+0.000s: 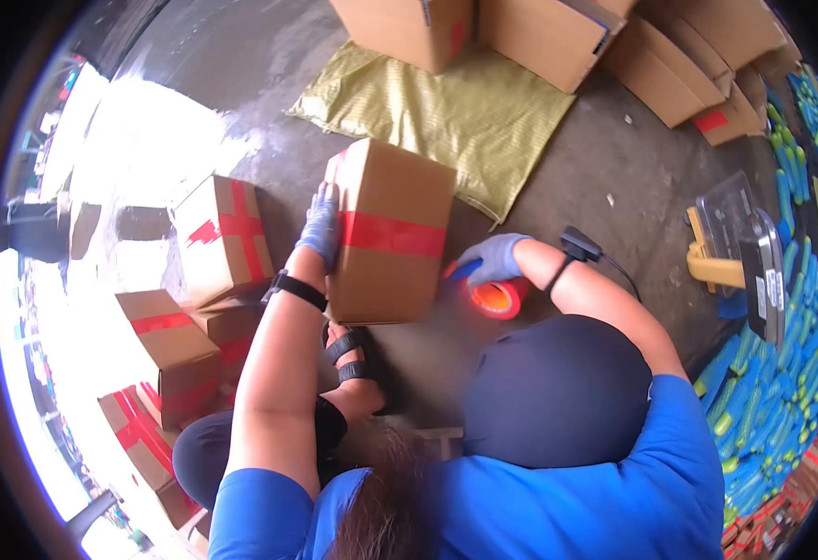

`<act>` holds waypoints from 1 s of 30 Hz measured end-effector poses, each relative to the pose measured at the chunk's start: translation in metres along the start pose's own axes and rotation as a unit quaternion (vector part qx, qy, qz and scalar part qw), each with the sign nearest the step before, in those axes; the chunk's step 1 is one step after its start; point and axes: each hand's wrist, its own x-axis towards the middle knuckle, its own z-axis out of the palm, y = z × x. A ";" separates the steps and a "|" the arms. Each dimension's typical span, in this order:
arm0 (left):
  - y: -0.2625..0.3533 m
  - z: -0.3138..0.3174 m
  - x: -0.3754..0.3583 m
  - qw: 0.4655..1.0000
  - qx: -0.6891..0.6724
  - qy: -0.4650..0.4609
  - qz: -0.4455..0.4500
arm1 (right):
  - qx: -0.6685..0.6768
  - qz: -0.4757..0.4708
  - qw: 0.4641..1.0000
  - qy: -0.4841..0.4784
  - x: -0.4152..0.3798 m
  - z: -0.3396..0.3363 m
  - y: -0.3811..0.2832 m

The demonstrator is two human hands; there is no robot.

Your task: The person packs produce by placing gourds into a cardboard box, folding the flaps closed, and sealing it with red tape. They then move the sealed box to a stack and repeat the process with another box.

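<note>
A cardboard box point(395, 280) with a band of red tape round its middle stands before me on the floor. My left hand point(321, 224), in a grey-blue glove, lies flat along the box's left side, fingers stretched out. To the right of the box, my gloved right hand point(495, 259) is closed round a tape dispenser point(466, 271) with a blue part. Its red tape roll point(498, 300) shows below the fingers, near the floor. The fingertips of this hand are partly hidden.
Taped boxes point(225, 241) are piled at my left. A yellow woven sheet point(428, 121) lies ahead, with open cartons point(544, 42) behind it. At the right stand a scale point(760, 271) and a heap of blue-wrapped green vegetables point(773, 401).
</note>
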 end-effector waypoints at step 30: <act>0.092 -0.200 -0.217 0.768 0.533 0.342 -0.099 | 0.039 -0.249 0.963 -0.089 0.147 -0.043 -0.294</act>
